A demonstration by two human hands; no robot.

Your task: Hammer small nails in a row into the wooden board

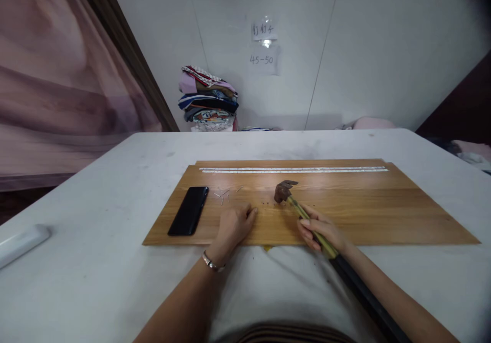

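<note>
My right hand (320,229) grips a claw hammer (283,191) by the yellow-green part of its handle, ahead of the black grip. The rusty brown head is low over the wooden board (364,205); whether it touches the wood I cannot tell. Small dark nail heads (267,203) dot the board in a row around the hammer head. My left hand (235,223) rests on the board left of that row, fingers curled in and nothing visible in them. Just beyond it lie several loose nails (222,195) in a scattered pile.
A black phone (188,211) lies on the board's left end. Two white measuring strips (295,170) run along its far side. The white table (95,194) carries a white object (23,243) at left. Folded cloths (209,100) are stacked behind, against the wall.
</note>
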